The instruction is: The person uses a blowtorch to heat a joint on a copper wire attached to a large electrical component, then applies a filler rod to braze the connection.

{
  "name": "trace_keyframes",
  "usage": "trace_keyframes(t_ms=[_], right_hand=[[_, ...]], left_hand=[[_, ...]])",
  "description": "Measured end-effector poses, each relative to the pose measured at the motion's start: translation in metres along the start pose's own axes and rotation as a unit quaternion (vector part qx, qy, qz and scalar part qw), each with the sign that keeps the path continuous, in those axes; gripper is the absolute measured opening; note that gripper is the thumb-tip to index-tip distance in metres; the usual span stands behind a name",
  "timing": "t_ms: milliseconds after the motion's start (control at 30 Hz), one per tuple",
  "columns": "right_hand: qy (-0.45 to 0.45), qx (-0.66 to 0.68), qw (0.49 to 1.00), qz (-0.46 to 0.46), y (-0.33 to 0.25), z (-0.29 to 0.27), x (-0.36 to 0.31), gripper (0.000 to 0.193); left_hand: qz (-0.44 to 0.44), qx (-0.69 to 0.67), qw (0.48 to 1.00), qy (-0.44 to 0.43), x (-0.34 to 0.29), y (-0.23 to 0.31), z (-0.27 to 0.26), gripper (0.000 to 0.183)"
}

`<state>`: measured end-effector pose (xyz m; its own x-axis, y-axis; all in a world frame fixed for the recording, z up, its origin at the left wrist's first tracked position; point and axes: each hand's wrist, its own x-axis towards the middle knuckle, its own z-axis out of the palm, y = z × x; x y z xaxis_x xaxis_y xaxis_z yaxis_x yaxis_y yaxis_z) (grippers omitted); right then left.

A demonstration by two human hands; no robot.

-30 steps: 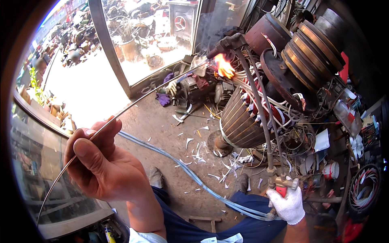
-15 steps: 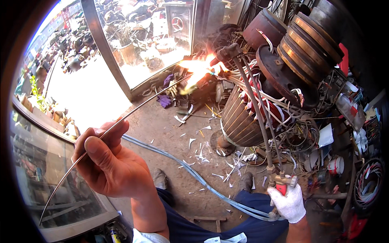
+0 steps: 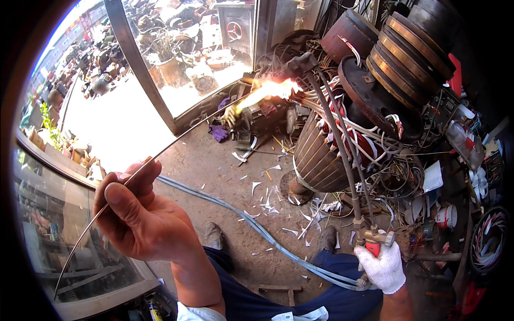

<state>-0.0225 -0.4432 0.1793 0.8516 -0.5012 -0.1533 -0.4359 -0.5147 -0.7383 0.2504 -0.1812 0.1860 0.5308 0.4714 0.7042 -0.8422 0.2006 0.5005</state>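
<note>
My bare left hand (image 3: 142,216) pinches a long thin metal rod (image 3: 184,136) between thumb and fingers. The rod's near end bends down to the left; its far end reaches the bright flame (image 3: 273,90). In a white knitted glove, my right hand (image 3: 383,269) grips the handle of a gas torch (image 3: 342,155), by its red part and brass valve. The torch's two long tubes run up to an angled head (image 3: 301,64) beside the flame. White-sleeved wires (image 3: 325,111) of a motor rotor (image 3: 317,152) lead to the flame, whose glare hides their ends.
Twin blue hoses (image 3: 251,224) cross the floor to the torch. Copper slip rings (image 3: 409,59) top the rotor at right. White scraps (image 3: 265,203) and a purple glove (image 3: 218,132) lie on the floor. Left stands a glass-paned door (image 3: 69,224); a wire coil (image 3: 487,243) sits far right.
The flame has narrowed from a wide burst and now streams left from the wire ends. My left hand has shifted slightly left with the rod; my right hand has barely moved.
</note>
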Motion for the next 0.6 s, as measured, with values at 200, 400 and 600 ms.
trace_keyframes(t_ms=[200,400,600], right_hand=[[0.008,0.076,0.994,0.082,-0.021,0.003,0.001,0.021],[-0.013,0.161,0.977,0.141,-0.016,-0.001,-0.006,0.025],[0.003,0.266,0.96,0.088,-0.013,0.001,-0.007,0.028]], left_hand=[[0.006,0.008,1.0,0.008,0.001,0.0,-0.002,0.022],[-0.003,0.0,1.0,0.014,-0.003,-0.002,0.002,0.023],[0.0,0.075,0.994,0.083,-0.002,0.004,0.008,0.023]])
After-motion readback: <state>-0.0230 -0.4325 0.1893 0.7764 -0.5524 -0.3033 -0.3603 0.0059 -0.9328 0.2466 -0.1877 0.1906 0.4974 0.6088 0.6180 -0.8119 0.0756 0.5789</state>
